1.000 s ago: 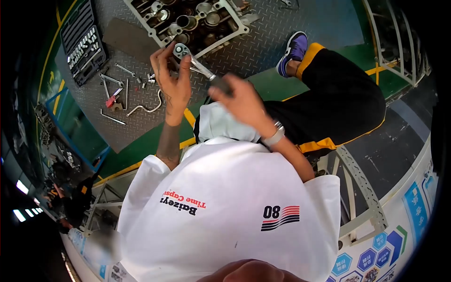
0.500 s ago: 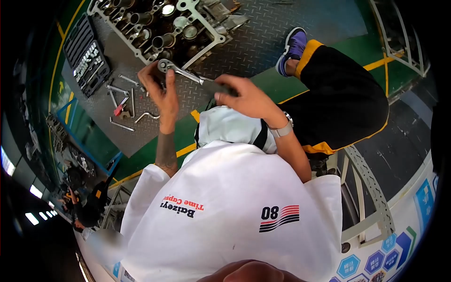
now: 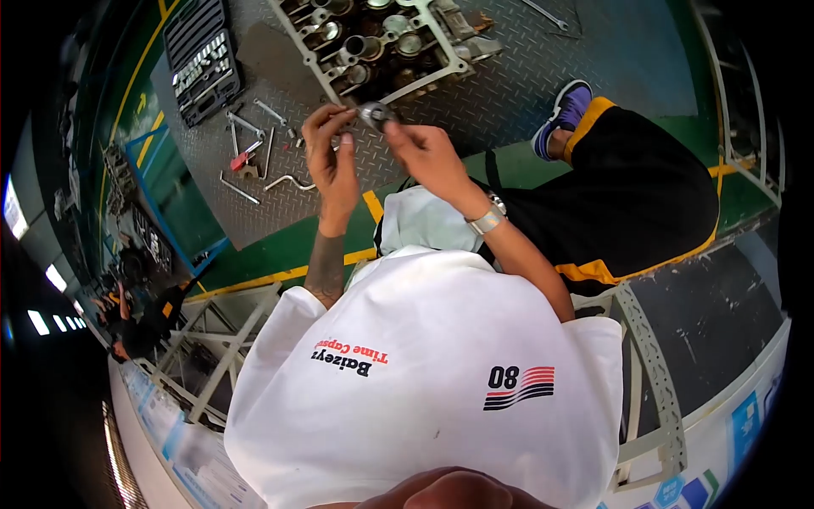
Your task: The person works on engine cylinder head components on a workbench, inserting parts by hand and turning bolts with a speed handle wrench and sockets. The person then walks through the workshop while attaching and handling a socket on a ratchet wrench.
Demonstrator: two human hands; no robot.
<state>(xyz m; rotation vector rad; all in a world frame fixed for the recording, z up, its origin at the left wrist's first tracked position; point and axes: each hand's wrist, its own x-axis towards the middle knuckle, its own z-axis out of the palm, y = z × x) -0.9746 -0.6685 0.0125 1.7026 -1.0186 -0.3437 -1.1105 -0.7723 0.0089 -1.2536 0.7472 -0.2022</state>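
My right hand (image 3: 430, 159), with a watch on its wrist, grips a shiny ratchet wrench (image 3: 375, 114), thumb and fingers close to its round head. The wrench is blurred and foreshortened, and most of its handle is hidden. My left hand (image 3: 332, 161) is raised beside it with bent fingers, the fingertips at the head's left side. Whether a small part sits in those fingertips cannot be made out. Just beyond both hands lies an engine cylinder head (image 3: 365, 49), its round metal bores and pale rim showing.
An open socket set case (image 3: 202, 64) lies at the upper left. Several loose wrenches (image 3: 246, 123) and a bent metal bar (image 3: 290, 181) lie on the tread-plate surface (image 3: 280, 216). Another wrench (image 3: 547, 15) is at the top right. A person (image 3: 140, 327) is at the far left.
The view has shifted, moving the scene rightward and up. My right hand has come closer to the wrench's head, and the wrench has turned end-on. My left thumb has come off the head.
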